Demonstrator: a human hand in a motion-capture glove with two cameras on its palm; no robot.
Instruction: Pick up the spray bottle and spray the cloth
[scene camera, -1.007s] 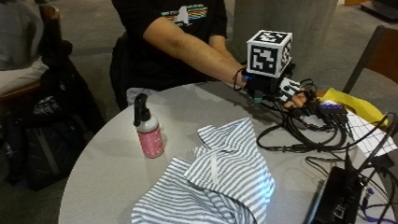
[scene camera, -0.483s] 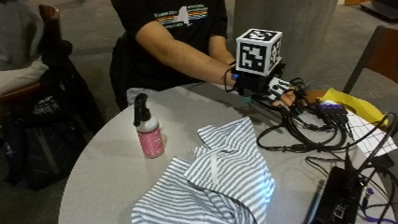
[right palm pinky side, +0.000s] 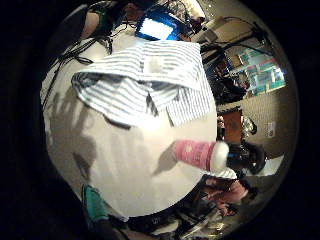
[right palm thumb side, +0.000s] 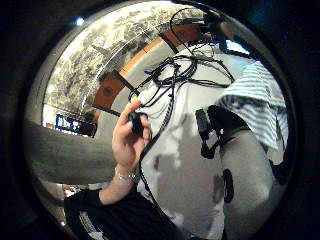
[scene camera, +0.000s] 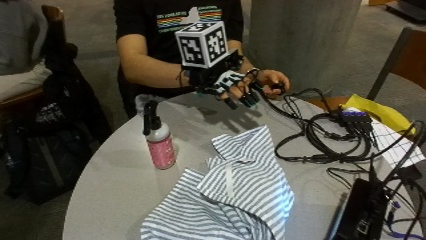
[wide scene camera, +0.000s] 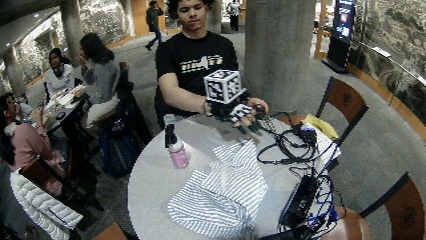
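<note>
Outside view: the gloved right hand (scene camera: 226, 89) is seen held up above the far edge of the table (scene camera: 113, 170), upper middle of the frame, its fingers spread apart and pointing down, nothing gripped. The spray bottle (scene camera: 158, 140) stands upright at left centre, well apart from that hand, untouched. The striped cloth (scene camera: 233, 195) lies crumpled in the lower middle, near the bottle but not touching it. The bare left hand (scene camera: 271, 82) is held just beside the glove, with a small dark thing pinched in it. So nothing of the task is judged done: pick-up and spraying are both left.

Wide outside view: the same layout is shown, bottle at centre left, cloth below centre, glove raised above them at centre.

Little finger side palm view: the bottle (right palm pinky side: 200, 154) is seen at lower right with the cloth (right palm pinky side: 145, 80) above it; both lie on the table, neither close to the palm.

Thumb side palm view: the left hand (right palm thumb side: 129, 140) sits at centre left; the cloth's edge (right palm thumb side: 260, 100) shows at right.

Against the earlier outside frames, the glove is now found shifted leftward in frame and lifted off the table's edge toward the bottle's side. Bottle and cloth are unchanged.
</note>
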